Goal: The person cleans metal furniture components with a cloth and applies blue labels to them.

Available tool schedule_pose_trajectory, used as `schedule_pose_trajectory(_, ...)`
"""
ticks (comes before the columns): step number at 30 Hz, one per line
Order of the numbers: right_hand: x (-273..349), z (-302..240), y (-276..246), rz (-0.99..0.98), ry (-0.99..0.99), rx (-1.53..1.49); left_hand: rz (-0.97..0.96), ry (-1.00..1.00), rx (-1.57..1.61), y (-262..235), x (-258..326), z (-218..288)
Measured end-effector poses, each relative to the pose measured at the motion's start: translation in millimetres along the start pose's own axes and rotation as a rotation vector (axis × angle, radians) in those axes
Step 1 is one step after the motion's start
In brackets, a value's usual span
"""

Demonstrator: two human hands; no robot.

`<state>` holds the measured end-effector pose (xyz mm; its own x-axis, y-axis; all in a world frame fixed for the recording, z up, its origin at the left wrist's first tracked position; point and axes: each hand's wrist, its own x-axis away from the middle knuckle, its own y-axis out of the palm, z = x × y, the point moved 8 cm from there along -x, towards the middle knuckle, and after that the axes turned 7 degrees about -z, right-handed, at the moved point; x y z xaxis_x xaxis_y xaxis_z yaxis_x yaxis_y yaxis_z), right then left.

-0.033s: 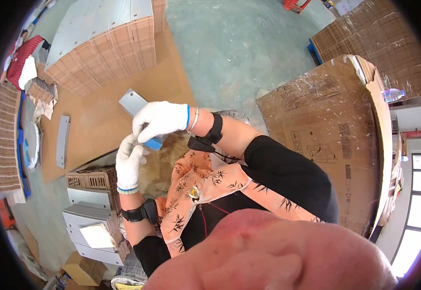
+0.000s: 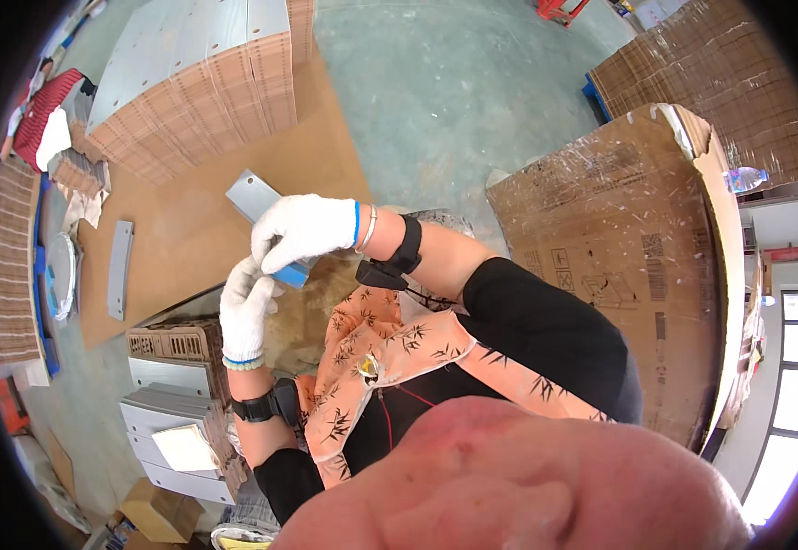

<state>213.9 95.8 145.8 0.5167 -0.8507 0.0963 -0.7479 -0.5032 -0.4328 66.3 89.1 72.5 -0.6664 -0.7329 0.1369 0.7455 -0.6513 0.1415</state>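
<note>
Both my hands wear white knitted gloves, and their fingertips meet just over the near edge of a brown board. My right hand (image 2: 307, 229) is closed over a grey flat strip (image 2: 251, 194) with a hole near its far end. A blue end (image 2: 293, 273) shows below the same hand; whether it belongs to the strip I cannot tell. Finger and thumb of my left hand (image 2: 247, 313) are pinched together against the right fingertips. What the left one holds is hidden. Another grey strip (image 2: 119, 269) lies apart at the left of the board.
Tall stacks of grey-topped panels (image 2: 188, 92) stand on the brown board (image 2: 197, 197). More grey strips (image 2: 165, 412) are piled beside my left forearm. A large cardboard box (image 2: 601, 266) rises on my right. Wrapped cardboard stacks (image 2: 711, 82) stand farther right.
</note>
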Motion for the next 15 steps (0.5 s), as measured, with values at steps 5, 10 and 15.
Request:
schedule_pose_trajectory(5,-5.8,-11.1,3.6,0.001,-0.164,0.040,0.077,-0.053,0.007,-2.2,5.7,-0.9)
schedule_pose_trajectory(10,-15.7,-22.6,18.5,-0.067,-0.259,0.276,0.107,-0.067,0.008,-8.2,22.9,-4.5)
schedule_pose_trajectory(15,-22.2,-30.0,29.1,-0.063,-0.464,0.153,0.196,-0.058,0.101,-12.2,41.3,-6.8)
